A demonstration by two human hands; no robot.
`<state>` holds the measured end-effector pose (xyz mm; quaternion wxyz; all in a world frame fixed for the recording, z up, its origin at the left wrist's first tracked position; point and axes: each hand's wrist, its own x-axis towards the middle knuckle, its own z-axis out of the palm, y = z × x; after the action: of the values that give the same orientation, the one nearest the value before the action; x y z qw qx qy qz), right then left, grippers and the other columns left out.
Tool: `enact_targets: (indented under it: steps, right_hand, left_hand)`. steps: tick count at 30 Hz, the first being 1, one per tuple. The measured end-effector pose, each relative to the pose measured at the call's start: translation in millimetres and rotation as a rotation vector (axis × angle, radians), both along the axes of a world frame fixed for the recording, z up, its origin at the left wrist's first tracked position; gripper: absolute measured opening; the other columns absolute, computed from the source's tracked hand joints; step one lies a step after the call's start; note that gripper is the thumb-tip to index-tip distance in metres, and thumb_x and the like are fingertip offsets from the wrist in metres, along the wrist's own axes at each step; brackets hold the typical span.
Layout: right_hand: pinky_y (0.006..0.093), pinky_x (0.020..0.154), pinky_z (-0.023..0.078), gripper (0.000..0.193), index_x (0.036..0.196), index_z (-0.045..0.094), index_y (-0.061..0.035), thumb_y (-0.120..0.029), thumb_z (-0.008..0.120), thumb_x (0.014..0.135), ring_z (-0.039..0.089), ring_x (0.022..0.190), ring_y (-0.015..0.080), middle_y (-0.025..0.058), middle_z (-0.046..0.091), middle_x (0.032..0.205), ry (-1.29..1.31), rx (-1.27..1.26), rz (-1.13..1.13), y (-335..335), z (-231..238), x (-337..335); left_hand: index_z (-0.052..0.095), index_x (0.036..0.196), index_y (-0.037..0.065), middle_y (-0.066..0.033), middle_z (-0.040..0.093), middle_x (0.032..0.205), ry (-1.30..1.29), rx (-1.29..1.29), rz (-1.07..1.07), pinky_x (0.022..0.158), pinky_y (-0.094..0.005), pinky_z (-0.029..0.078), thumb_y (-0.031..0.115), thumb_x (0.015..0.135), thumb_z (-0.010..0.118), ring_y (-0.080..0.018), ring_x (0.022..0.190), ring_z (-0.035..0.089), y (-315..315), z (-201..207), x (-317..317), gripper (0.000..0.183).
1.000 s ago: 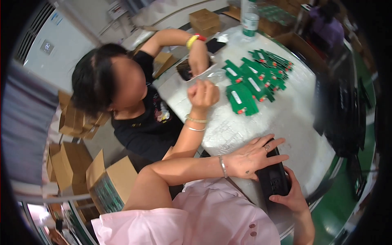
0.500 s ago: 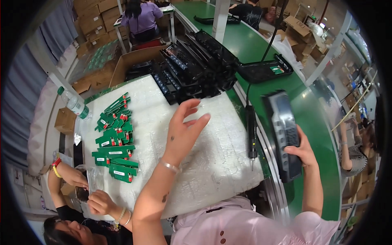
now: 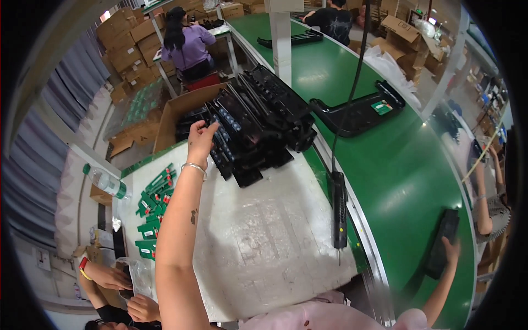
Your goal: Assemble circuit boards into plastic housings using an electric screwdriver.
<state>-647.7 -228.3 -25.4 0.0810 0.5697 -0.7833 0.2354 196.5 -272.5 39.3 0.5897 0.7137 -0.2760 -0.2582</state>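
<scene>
Both hands moved: left hand (image 3: 199,138) (fingers curled) now on black trays (image 3: 254,121), right hand (image 3: 451,247) gripping black part (image 3: 441,248).

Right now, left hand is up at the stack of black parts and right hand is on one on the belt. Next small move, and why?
Probably close the left hand on the nearest black part in the stack: its fingers are open and touch the stack's near edge. The right hand rests on a black part lying on the green belt.

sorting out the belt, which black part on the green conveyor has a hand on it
The flat black part at the belt's near right edge: the right hand rests on it. The long black tray and the far tray lie untouched.
</scene>
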Motion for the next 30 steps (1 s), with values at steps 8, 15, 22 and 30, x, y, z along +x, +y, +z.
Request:
enact_targets:
  steps: [8, 15, 22, 30]
  right_hand:
    - [0.0267, 0.08, 0.043, 0.041, 0.116, 0.051, -0.0036, 0.0, 0.056, 0.076, 0.053, 0.097, 0.0165, 0.0065, 0.052, 0.113, -0.63, 0.081, 0.847, -102.6, 115.4, 322.3]
    - [0.0292, 0.074, 0.045, 0.031, 0.102, 0.057, -0.0003, -0.009, 0.064, 0.073, 0.056, 0.081, 0.0201, 0.0101, 0.057, 0.092, -0.435, -0.041, 1.542, -143.2, 165.2, 503.3]
    - [0.0361, 0.084, 0.043, 0.036, 0.104, 0.058, -0.0005, -0.021, 0.061, 0.075, 0.053, 0.099, 0.0301, 0.0134, 0.058, 0.101, -0.154, -0.161, 1.542, -167.4, 156.5, 592.9]
    - [0.0358, 0.087, 0.041, 0.039, 0.102, 0.061, -0.0036, -0.027, 0.065, 0.071, 0.048, 0.103, 0.0302, 0.0141, 0.054, 0.103, 0.226, -0.306, 1.323, -154.1, 148.7, 664.9]
  left_hand:
    - [0.034, 0.127, 0.003, -0.0076, 0.051, 0.104, 0.086, 0.283, -0.03, 0.064, -0.0319, 0.047, 0.032, 0.069, 0.069, -0.0193, 0.083, 0.052, -49.3, -8.0, 13.6, 0.073]
    - [0.056, 0.067, 0.002, -0.0007, 0.047, 0.054, 0.17, 0.185, -0.051, 0.038, -0.0258, 0.041, 0.017, 0.07, 0.062, -0.0098, 0.039, 0.042, -57.4, 5.4, 16.0, 0.016]
    - [0.052, 0.085, 0.001, -0.0042, 0.056, 0.067, 0.207, 0.145, -0.053, 0.045, -0.0276, 0.051, 0.016, 0.072, 0.06, -0.0133, 0.052, 0.057, -35.4, 4.9, 0.2, 0.022]
    - [0.053, 0.087, -0.004, -0.0091, 0.059, 0.071, 0.181, 0.054, -0.052, 0.041, -0.0268, 0.048, 0.019, 0.071, 0.061, -0.0169, 0.054, 0.058, -42.6, -5.9, -1.1, 0.029]
